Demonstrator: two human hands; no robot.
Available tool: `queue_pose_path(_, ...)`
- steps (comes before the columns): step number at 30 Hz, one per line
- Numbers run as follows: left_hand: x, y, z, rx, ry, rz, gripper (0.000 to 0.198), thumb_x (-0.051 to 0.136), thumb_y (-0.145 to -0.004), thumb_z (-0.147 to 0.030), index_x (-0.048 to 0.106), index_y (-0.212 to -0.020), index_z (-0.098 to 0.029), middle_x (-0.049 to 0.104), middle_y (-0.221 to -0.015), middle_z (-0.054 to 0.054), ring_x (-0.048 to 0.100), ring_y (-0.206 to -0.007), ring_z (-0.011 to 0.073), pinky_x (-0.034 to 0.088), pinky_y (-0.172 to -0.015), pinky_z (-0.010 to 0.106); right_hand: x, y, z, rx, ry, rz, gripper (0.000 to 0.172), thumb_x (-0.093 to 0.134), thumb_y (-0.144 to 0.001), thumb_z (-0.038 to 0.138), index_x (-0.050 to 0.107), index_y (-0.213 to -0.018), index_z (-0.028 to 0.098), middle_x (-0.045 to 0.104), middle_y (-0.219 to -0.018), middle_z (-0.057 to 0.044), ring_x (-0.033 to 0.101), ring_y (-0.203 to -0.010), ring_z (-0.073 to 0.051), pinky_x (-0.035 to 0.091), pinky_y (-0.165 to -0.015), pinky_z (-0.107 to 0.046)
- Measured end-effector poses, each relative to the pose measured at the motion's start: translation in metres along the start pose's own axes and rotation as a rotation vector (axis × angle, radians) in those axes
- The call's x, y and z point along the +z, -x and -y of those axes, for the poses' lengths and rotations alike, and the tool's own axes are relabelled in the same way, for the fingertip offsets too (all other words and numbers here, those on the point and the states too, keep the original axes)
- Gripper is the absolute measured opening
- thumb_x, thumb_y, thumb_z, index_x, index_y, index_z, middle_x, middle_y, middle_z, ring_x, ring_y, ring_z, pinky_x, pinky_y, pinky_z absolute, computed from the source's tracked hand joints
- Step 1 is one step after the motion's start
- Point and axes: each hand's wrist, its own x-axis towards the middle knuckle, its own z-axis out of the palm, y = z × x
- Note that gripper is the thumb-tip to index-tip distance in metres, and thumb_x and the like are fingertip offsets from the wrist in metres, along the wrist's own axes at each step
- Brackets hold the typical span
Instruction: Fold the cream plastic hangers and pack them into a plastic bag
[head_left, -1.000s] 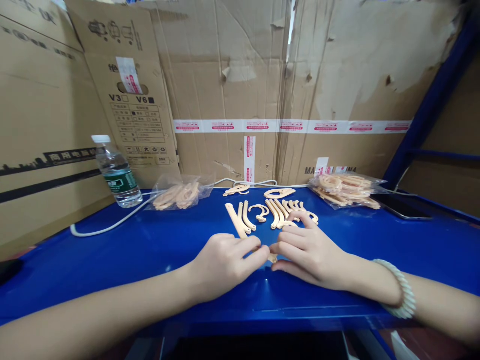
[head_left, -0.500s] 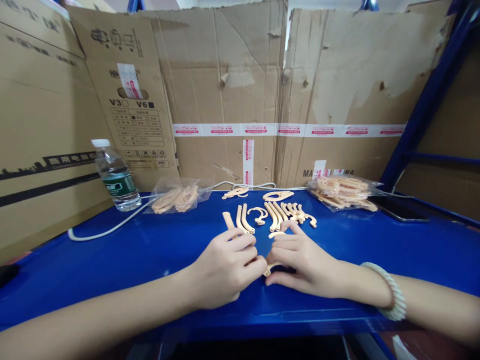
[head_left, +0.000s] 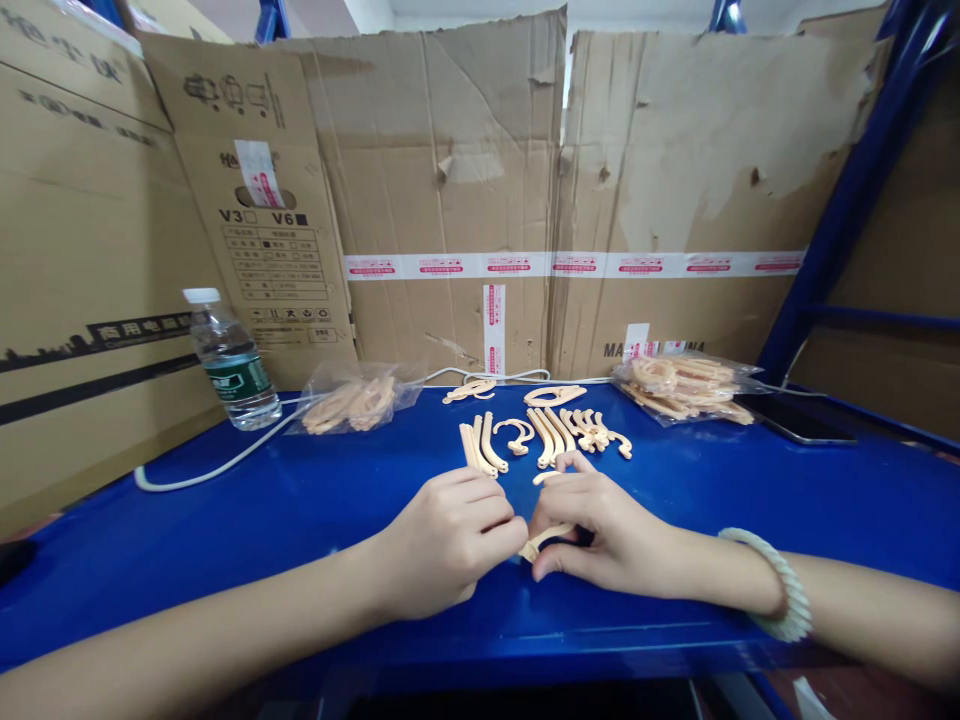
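Observation:
My left hand (head_left: 448, 540) and my right hand (head_left: 600, 528) meet at the front middle of the blue table (head_left: 300, 500). Both are closed on one long peach plastic strip (head_left: 541, 541); its near end shows between the fingertips and its far end (head_left: 469, 445) sticks out behind my left hand. Just beyond the hands lie several loose peach curved pieces (head_left: 551, 432), some hook-shaped. A pale bead bracelet (head_left: 780, 590) circles my right wrist.
A water bottle (head_left: 232, 362) stands at the back left beside a clear bag of peach parts (head_left: 356, 398). Another bag of parts (head_left: 686, 385) and a dark phone (head_left: 806, 425) lie at the back right. A white cable (head_left: 217, 462) runs along the cardboard walls (head_left: 450, 180).
Both hands have drawn slightly toward me with the strip, whose near end now shows between my fingertips. The view has tilted up a little.

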Motion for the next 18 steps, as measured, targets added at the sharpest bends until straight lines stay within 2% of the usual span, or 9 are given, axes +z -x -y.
queue_pose_path(4,-0.002,0.004,0.009,-0.025,0.062,-0.013,0.033,0.034,-0.096,-0.009,0.061,-0.080,-0.017,0.067,-0.075,0.006,0.060,-0.071,0.0180,0.047,-0.070,0.031,-0.013,-0.001,-0.011,0.156,-0.063,-0.136,0.034,0.065,-0.087,0.051,0.068,-0.080,0.017,0.067,-0.069,-0.002,0.058,-0.064,-0.015,0.042,-0.061,-0.026)
queue_pose_path(7,0.001,0.008,0.025,-0.099,0.176,0.032,0.026,0.038,-0.095,-0.009,0.063,-0.098,-0.017,0.072,-0.088,0.006,0.064,-0.080,0.0177,0.048,-0.083,0.033,-0.026,-0.004,-0.023,0.225,-0.003,-0.211,0.030,0.063,-0.089,0.046,0.068,-0.085,0.017,0.070,-0.079,-0.004,0.060,-0.070,-0.016,0.045,-0.063,-0.027)
queue_pose_path(10,0.006,0.013,0.043,-0.197,0.165,0.069,0.021,0.046,-0.096,-0.016,0.063,-0.109,-0.020,0.073,-0.097,0.007,0.064,-0.090,0.0214,0.043,-0.093,0.041,-0.035,-0.009,-0.031,0.255,0.016,-0.173,0.023,0.059,-0.093,0.040,0.065,-0.088,0.018,0.070,-0.086,-0.003,0.063,-0.079,-0.018,0.047,-0.073,-0.030)
queue_pose_path(13,0.011,0.016,0.055,-0.315,0.163,0.119,0.019,0.046,-0.096,-0.017,0.065,-0.100,-0.019,0.071,-0.094,0.007,0.063,-0.091,0.0224,0.044,-0.089,0.040,-0.039,-0.018,-0.037,0.201,0.088,-0.112,0.019,0.058,-0.093,0.035,0.063,-0.089,0.018,0.068,-0.088,-0.003,0.061,-0.081,-0.018,0.047,-0.076,-0.032)
queue_pose_path(18,0.018,0.020,0.059,-0.370,0.297,0.181,0.024,0.041,-0.095,-0.010,0.063,-0.096,-0.017,0.066,-0.097,0.008,0.059,-0.092,0.0202,0.048,-0.082,0.033,-0.040,-0.037,-0.051,0.086,0.272,-0.030,0.016,0.057,-0.094,0.029,0.062,-0.087,0.016,0.064,-0.087,-0.006,0.058,-0.083,-0.020,0.046,-0.078,-0.036)
